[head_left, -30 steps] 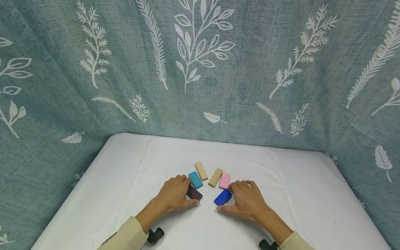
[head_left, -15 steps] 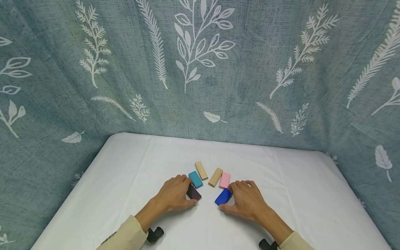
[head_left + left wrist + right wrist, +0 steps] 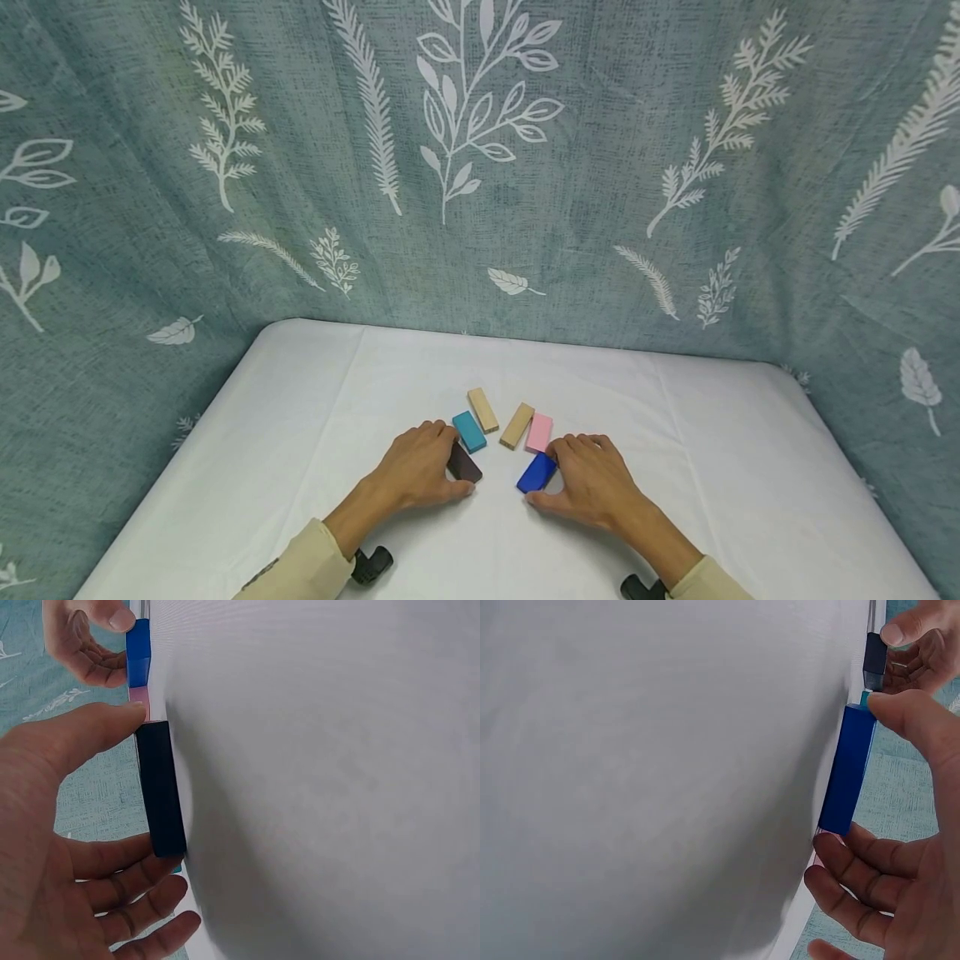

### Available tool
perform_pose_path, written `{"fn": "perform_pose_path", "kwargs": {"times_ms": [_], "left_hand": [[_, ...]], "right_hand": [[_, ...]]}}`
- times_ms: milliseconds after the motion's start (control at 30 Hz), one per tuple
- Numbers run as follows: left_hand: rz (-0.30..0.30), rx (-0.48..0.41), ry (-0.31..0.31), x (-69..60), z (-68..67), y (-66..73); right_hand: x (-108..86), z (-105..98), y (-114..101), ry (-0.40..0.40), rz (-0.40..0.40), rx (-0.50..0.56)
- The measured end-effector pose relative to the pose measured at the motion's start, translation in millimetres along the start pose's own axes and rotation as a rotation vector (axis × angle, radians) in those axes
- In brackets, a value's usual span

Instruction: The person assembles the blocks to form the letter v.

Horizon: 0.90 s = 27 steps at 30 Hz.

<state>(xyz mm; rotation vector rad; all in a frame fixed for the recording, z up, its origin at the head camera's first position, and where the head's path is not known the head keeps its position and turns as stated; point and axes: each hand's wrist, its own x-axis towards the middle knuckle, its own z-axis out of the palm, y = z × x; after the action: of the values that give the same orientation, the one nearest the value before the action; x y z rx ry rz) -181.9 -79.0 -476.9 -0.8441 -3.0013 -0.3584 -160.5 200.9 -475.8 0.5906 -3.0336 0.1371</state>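
Observation:
My left hand [image 3: 422, 465] grips a dark brown block [image 3: 464, 463] by its ends; in the left wrist view its thumb is at one end of the dark block [image 3: 160, 787] and a finger at the other. Across a gap, my right hand [image 3: 592, 477] holds a blue block [image 3: 536, 472] the same way, thumb and fingers at opposite ends of the blue block [image 3: 847, 769] in the right wrist view. Both blocks lie slanted on the white cloth. A teal block [image 3: 469, 432] lies just beyond the dark one, and a pink block [image 3: 539, 433] just beyond the blue one.
Two plain wooden blocks [image 3: 483, 410] lie farther back, the right-hand wooden block [image 3: 517, 426] beside the pink one. Together the blocks form a rough arch on the white-covered table [image 3: 420, 358]. A green leaf-patterned curtain [image 3: 480, 275] hangs behind and along the sides.
The dark block has shifted slightly left and turned a little in my left hand. The blue block has moved slightly right, with my right thumb. The other blocks stay where they were.

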Motion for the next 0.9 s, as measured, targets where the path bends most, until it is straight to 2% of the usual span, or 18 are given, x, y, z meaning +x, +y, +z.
{"fn": "perform_pose_path", "kwargs": {"times_ms": [500, 900], "left_hand": [[0.009, 0.014, 0.009, -0.8, -0.3, 0.0], [0.012, 0.015, 0.013, -1.5, 0.2, 0.2]], "right_hand": [[-6.6, -2, -2, 0.026, 0.017, 0.023], [-23.7, -11, -17, 0.007, 0.043, 0.019]]}}
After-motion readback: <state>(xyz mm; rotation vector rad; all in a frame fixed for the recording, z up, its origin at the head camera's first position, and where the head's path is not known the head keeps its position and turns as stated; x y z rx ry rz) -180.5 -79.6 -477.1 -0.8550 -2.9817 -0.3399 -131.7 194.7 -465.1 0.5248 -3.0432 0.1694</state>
